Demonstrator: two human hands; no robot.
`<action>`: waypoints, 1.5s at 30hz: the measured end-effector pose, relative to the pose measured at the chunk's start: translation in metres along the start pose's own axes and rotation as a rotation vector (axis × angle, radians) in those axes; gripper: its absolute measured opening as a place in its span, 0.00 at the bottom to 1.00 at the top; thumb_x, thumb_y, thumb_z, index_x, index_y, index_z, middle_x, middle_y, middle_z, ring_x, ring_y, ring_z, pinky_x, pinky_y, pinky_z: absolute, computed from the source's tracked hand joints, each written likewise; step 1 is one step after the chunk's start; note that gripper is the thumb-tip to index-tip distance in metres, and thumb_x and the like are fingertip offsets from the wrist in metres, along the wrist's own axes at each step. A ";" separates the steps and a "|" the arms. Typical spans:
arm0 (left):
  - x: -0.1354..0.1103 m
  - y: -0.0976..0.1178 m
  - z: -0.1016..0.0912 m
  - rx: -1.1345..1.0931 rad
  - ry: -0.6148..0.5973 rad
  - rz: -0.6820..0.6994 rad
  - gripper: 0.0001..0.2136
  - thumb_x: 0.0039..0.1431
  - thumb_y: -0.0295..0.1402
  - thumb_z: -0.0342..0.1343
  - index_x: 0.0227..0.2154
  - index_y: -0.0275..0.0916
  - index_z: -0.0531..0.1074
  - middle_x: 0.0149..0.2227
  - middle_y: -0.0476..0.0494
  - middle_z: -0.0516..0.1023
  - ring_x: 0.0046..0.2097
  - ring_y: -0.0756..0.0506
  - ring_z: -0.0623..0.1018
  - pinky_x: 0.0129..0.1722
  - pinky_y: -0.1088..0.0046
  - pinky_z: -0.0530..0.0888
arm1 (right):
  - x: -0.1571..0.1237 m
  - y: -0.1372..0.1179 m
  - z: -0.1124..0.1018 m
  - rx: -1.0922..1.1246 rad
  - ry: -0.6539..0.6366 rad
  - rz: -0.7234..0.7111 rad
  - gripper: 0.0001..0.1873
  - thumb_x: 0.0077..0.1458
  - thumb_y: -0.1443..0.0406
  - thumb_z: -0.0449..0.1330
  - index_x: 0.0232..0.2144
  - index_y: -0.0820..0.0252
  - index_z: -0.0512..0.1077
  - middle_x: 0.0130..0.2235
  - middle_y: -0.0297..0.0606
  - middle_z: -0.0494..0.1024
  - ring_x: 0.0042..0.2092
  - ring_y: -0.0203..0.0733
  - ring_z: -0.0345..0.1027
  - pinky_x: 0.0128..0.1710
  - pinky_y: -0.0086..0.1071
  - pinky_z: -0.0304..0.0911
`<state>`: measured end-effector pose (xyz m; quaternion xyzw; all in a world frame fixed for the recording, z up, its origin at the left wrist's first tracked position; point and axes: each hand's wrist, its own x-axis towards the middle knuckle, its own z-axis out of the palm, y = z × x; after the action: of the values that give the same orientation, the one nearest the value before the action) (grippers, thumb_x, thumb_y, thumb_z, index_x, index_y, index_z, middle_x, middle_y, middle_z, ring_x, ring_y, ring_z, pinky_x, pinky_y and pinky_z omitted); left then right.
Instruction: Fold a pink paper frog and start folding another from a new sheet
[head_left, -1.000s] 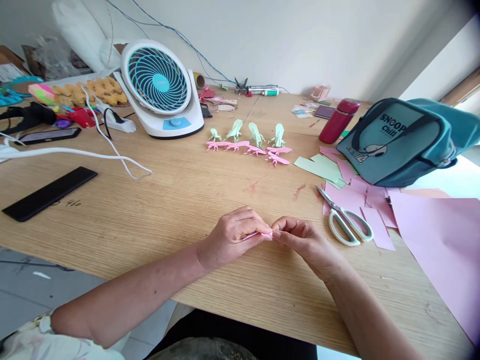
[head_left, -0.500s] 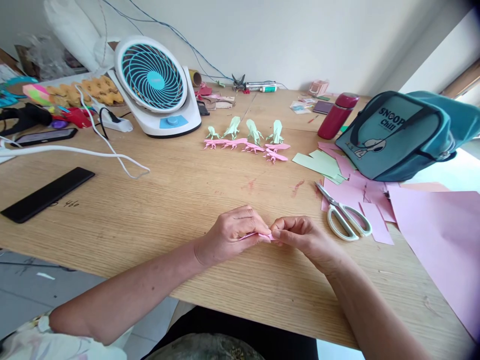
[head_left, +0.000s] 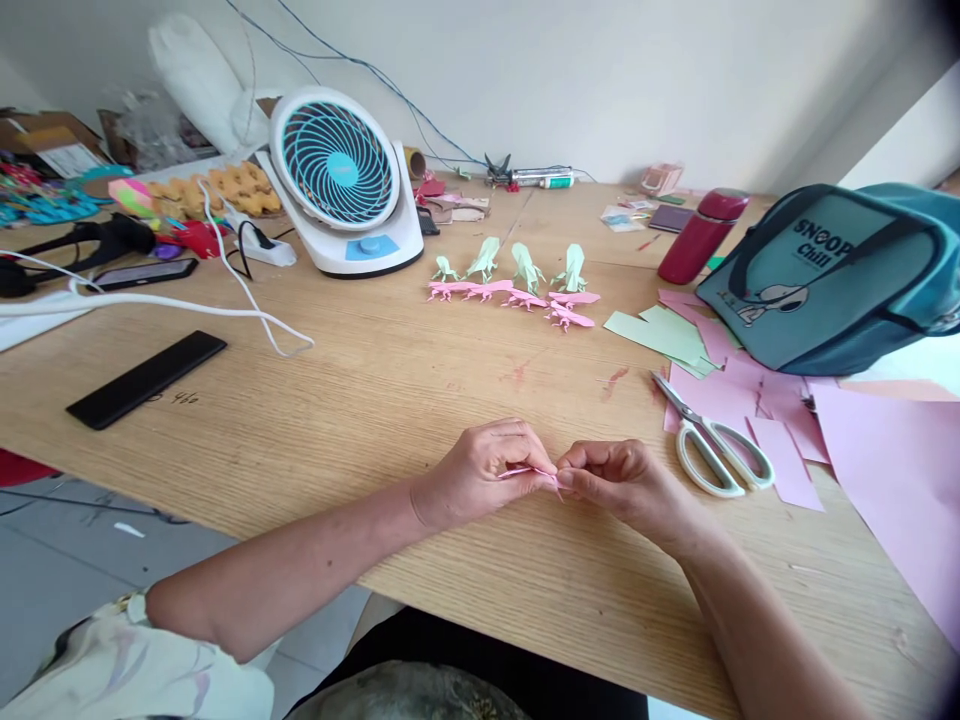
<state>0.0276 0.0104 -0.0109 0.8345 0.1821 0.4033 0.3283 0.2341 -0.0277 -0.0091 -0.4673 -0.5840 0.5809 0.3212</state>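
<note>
Between my hands is a small piece of folded pink paper (head_left: pixel 519 471), held just above the table near its front edge. My left hand (head_left: pixel 491 465) is closed on its left part, thumb below and fingers on top. At the paper's right end, my right hand (head_left: pixel 619 485) pinches it between thumb and index finger. A thin pink point sticks out below the fingertips; most of the fold is hidden by my fingers. Farther back stand several pink origami insects (head_left: pixel 525 298) in a row, with several pale green origami insects (head_left: pixel 527 268) behind them.
White-handled scissors (head_left: pixel 720 455) lie right of my right hand on cut pink paper (head_left: pixel 787 465). Green strips (head_left: pixel 660 335), a teal bag (head_left: pixel 825 275) and a red flask (head_left: pixel 703 235) are beyond. A fan (head_left: pixel 341 185), white cable (head_left: pixel 172 297) and black bar (head_left: pixel 146 380) occupy the left.
The whole view has shifted, so everything appears farther right. Both hands still hold the pink paper, and a thin point of it now shows below the fingertips.
</note>
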 end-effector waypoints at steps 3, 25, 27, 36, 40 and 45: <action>0.000 -0.001 0.001 -0.055 0.002 -0.024 0.06 0.60 0.31 0.61 0.29 0.34 0.77 0.29 0.43 0.78 0.32 0.50 0.77 0.33 0.76 0.74 | 0.000 0.000 -0.001 -0.030 -0.025 -0.009 0.16 0.53 0.52 0.64 0.27 0.60 0.76 0.23 0.32 0.68 0.25 0.34 0.52 0.24 0.30 0.46; 0.002 0.000 -0.001 -0.058 -0.015 -0.055 0.05 0.59 0.30 0.62 0.29 0.34 0.77 0.28 0.43 0.77 0.32 0.50 0.76 0.34 0.76 0.72 | -0.004 -0.008 0.005 -0.224 0.064 -0.044 0.11 0.56 0.59 0.60 0.26 0.60 0.74 0.23 0.30 0.69 0.25 0.32 0.55 0.24 0.28 0.50; 0.002 -0.001 -0.001 -0.056 -0.010 -0.072 0.04 0.59 0.29 0.62 0.29 0.34 0.78 0.28 0.44 0.77 0.32 0.50 0.76 0.33 0.76 0.72 | -0.004 -0.011 0.007 -0.282 0.093 -0.057 0.10 0.57 0.62 0.59 0.26 0.60 0.73 0.25 0.32 0.72 0.27 0.33 0.59 0.26 0.27 0.54; 0.001 0.000 0.000 -0.099 0.040 -0.131 0.04 0.57 0.29 0.63 0.29 0.33 0.77 0.29 0.43 0.77 0.32 0.50 0.76 0.33 0.76 0.72 | -0.005 -0.015 0.014 -0.263 0.128 -0.070 0.09 0.57 0.63 0.57 0.27 0.60 0.71 0.26 0.32 0.72 0.29 0.35 0.62 0.28 0.28 0.56; 0.002 -0.001 -0.001 -0.108 0.037 -0.112 0.04 0.58 0.29 0.62 0.29 0.33 0.77 0.29 0.43 0.77 0.33 0.49 0.76 0.34 0.75 0.73 | -0.005 -0.014 0.012 -0.161 0.084 -0.026 0.08 0.57 0.62 0.58 0.28 0.60 0.71 0.26 0.32 0.71 0.29 0.34 0.60 0.27 0.28 0.55; 0.002 -0.004 -0.002 -0.115 0.035 -0.094 0.04 0.57 0.29 0.63 0.29 0.34 0.77 0.29 0.43 0.78 0.33 0.49 0.76 0.34 0.75 0.73 | -0.004 -0.013 0.012 -0.148 0.100 -0.017 0.08 0.56 0.63 0.59 0.27 0.60 0.71 0.25 0.31 0.70 0.27 0.34 0.59 0.26 0.28 0.54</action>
<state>0.0275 0.0150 -0.0114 0.7975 0.2035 0.4117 0.3913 0.2221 -0.0351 0.0027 -0.5129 -0.6127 0.5094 0.3194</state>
